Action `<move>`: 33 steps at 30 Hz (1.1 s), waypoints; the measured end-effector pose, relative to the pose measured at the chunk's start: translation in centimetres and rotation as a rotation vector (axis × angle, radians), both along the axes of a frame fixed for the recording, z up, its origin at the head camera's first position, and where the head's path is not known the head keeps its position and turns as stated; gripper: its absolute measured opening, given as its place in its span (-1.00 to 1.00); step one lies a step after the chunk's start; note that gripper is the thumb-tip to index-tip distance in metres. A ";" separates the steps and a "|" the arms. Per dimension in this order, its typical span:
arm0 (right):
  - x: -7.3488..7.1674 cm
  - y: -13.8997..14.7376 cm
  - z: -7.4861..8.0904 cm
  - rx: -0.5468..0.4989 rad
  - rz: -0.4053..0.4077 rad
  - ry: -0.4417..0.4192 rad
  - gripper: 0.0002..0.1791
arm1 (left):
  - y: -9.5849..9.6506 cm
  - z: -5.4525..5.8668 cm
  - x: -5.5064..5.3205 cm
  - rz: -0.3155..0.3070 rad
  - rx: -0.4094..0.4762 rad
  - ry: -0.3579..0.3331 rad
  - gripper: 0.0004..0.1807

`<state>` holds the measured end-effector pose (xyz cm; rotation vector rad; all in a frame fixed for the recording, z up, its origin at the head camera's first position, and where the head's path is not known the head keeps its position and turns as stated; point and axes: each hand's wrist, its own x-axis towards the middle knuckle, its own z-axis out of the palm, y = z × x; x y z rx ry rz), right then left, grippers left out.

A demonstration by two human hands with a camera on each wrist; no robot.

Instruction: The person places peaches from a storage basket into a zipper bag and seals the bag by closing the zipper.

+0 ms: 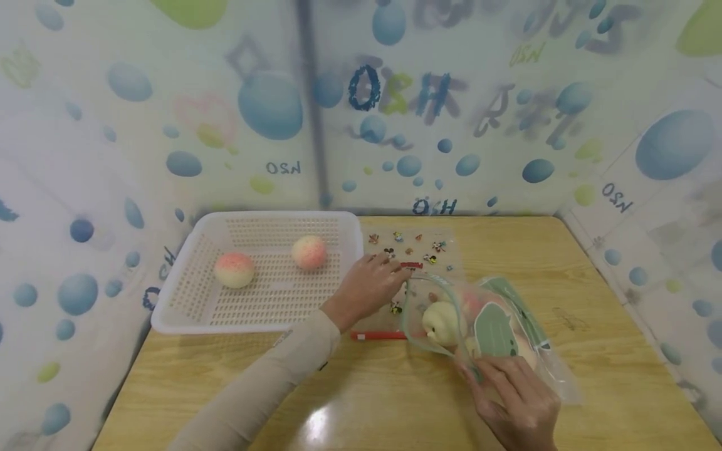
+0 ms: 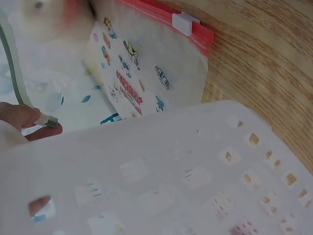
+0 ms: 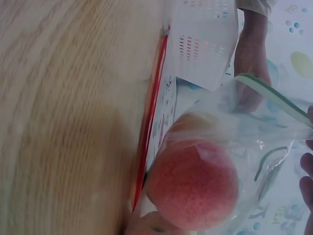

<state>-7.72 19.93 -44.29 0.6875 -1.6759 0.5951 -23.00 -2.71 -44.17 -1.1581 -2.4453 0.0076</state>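
A clear zip bag [image 1: 496, 329] with a green rim and a green printed figure lies tilted on the table, its mouth spread wide toward the basket. My left hand [image 1: 369, 285] pinches the far side of that rim; the left wrist view shows fingertips [image 2: 51, 131] on its green strip. With thumb and fingers, my right hand [image 1: 516, 394] grips the near side of the rim. Inside the bag are a pale yellow, fruit-like piece [image 1: 442, 322] near the mouth and a reddish peach [image 3: 195, 183] farther in. The bag's film and print partly cover the contents.
Left of the bag stands a white perforated plastic basket [image 1: 256, 327] with one peach [image 1: 235, 270] on its left and another peach [image 1: 309, 252] at its right. A flat cartoon-printed bag [image 2: 146, 78] with a red zip lies between them on the wooden table [image 1: 395, 401]. Patterned curtains surround the table.
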 end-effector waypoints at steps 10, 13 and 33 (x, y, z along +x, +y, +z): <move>-0.3 1.4 1.5 -0.039 -0.135 0.092 -0.47 | 0.0 0.2 -0.3 0.021 -0.001 -0.009 -0.76; -0.5 2.0 1.7 -0.060 -0.163 0.111 -0.50 | 0.1 0.4 -0.4 0.039 -0.006 -0.032 -0.74; -1.1 5.1 4.7 -0.164 -0.357 0.137 -0.51 | 0.5 1.6 -0.3 -0.015 0.089 -0.008 -0.76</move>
